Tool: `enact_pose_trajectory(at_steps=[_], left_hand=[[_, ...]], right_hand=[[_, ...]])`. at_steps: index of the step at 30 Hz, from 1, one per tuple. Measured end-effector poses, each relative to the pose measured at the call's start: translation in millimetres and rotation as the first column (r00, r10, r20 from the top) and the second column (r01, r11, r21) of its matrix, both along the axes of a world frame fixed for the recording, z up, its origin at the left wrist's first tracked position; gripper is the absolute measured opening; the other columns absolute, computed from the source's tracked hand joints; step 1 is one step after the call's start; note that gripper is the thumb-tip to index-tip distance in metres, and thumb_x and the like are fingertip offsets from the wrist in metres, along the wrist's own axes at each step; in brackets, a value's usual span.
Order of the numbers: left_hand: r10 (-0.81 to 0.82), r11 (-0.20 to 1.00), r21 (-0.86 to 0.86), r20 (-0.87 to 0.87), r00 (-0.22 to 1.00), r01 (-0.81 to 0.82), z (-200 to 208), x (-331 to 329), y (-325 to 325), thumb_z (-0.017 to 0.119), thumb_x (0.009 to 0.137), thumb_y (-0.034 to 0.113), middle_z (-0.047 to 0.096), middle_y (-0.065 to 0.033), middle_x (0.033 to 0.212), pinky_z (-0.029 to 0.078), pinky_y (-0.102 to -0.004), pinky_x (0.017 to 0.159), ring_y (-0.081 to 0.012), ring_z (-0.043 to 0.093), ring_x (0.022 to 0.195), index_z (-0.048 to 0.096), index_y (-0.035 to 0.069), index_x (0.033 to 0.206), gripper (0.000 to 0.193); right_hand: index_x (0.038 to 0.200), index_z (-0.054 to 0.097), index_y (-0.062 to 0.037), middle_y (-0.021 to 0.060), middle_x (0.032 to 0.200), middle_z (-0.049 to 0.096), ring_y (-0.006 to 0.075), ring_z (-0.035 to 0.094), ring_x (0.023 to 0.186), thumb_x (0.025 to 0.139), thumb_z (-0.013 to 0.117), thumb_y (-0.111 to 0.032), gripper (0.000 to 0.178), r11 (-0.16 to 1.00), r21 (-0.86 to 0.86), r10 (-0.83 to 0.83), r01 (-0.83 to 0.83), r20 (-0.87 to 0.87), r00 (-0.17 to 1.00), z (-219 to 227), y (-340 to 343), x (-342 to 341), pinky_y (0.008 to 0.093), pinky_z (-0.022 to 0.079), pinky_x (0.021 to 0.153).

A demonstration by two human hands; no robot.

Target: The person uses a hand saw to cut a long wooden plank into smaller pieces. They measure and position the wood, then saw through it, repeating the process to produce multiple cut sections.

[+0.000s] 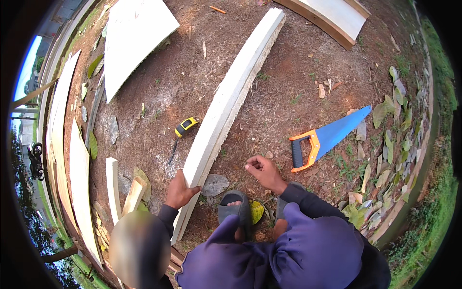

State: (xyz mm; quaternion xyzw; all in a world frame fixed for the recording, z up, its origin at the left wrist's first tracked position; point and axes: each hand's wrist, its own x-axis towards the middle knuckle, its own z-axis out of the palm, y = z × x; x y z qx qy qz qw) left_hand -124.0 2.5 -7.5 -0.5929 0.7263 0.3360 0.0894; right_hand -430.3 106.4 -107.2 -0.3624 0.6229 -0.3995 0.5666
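Note:
A long, pale wooden beam (231, 86) runs from the far middle down to the near left, past my feet. My left hand (182, 191) is closed around the near part of this beam, its thumb across the top. To the right of the beam, my right hand (266, 173) hovers above the ground with its fingers curled in; whether anything is between them is hidden. A handsaw (332, 136) with a blue blade and an orange and black handle lies to the right of that hand. Left of the beam is a yellow and black tape measure (186, 126).
A white sheet (137, 43) lies far left, and a brown-edged white panel (332, 19) far right. Long boards (82, 178) and short wood blocks (113, 185) lie left. An orange pencil (217, 9) rests at the back. Dry leaves (385, 144) border the right. A blurred shape covers the lower left.

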Motion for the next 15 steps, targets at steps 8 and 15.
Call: enact_pose_trajectory(at_steps=[8,15], left_hand=[[0.159,0.955,-0.267,0.089,0.983,-0.13,-14.9,-24.9,52.2,0.087,0.073,0.024,0.065,-0.0254,0.105,0.052,-0.054,0.083,-0.0479,0.065,0.096,0.05,-0.002,0.121,0.066],[0.054,0.855,-0.513,-0.057,0.997,-0.075,11.9,-76.2,100.0,0.087,0.069,0.02,0.064,-0.0229,0.112,0.053,-0.0454,0.09,-0.04,0.064,0.105,0.052,-0.005,0.132,0.076]], right_hand=[[0.117,0.064,0.0008,0.0103,0.102,0.072,0.0172,0.069,0.095,0.096,0.073,-0.026,0.035,1.0,0.007,0.008,-0.009,0.091,0.996,-3.3,0.9,2.9,0.034,0.056,0.081],[0.15,0.035,0.0023,0.0155,0.135,0.055,0.0215,0.063,0.116,0.103,0.062,-0.031,0.063,0.948,-0.031,-0.249,0.316,0.545,0.801,29.9,-19.5,-31.9,0.0331,0.054,0.09]])
